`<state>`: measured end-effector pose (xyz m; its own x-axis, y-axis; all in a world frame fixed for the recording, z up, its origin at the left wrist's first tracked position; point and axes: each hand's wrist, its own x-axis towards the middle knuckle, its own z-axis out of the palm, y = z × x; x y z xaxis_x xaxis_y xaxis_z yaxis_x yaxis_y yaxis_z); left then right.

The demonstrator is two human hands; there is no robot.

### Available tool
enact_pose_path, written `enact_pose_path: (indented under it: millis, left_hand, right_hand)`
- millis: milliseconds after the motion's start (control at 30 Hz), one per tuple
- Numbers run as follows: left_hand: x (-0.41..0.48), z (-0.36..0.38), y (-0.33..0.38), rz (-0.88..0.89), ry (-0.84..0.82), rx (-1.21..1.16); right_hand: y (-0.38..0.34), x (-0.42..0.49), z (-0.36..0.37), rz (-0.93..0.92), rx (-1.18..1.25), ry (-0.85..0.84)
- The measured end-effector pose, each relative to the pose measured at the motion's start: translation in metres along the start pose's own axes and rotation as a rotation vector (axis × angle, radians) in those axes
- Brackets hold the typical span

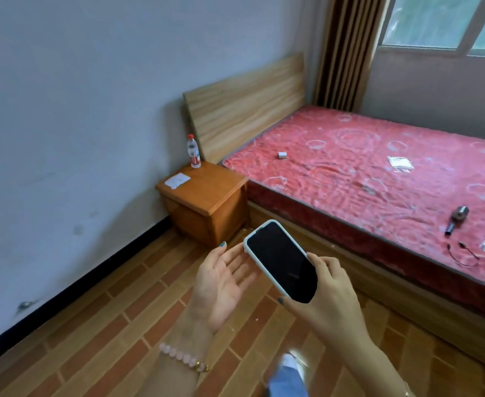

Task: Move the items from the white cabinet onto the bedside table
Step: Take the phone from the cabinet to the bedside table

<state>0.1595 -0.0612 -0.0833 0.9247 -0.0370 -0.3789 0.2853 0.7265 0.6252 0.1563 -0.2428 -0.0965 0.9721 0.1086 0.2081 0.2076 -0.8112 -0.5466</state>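
One pale-cased black smartphone, near end gripped in the right hand, points lengthwise toward the orange wooden bedside counter; the left hand lies open, fingers seemingly touching it.

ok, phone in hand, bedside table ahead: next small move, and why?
Probably step forward and carry the phone toward the bare front of the bedside table. The right hand grips it, the left hand is open beside it, and a bottle and white card occupy the table's back.
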Motion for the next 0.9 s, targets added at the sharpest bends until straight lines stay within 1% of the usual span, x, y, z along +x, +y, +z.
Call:
enact_pose_path:
  millis: [133, 300, 467, 600, 733, 900]
  left_hand:
    - [0.033, -0.010, 0.028, 0.074, 0.061, -0.043]
    - [0.097, -0.010, 0.061, 0.129, 0.136, -0.079]
    - [0.162, 0.002, 0.095, 0.147, 0.183, -0.120]
    - [0.204, 0.005, 0.119, 0.174, 0.207, -0.113]
    - [0.237, 0.000, 0.137, 0.186, 0.245, -0.154]
    - [0.288, -0.014, 0.160, 0.164, 0.297, -0.155]
  right_hand:
    - [-0.009, 0.053, 0.024, -0.073, 0.028, -0.049]
    - [-0.007, 0.139, 0.052, -0.157, 0.052, -0.103]
    - [-0.007, 0.218, 0.070, -0.163, 0.100, -0.157]
    - [-0.007, 0.276, 0.082, -0.206, 0.075, -0.199]
    - [-0.010, 0.317, 0.096, -0.234, 0.061, -0.243]
    - [-0.015, 0.365, 0.123, -0.222, 0.052, -0.289]
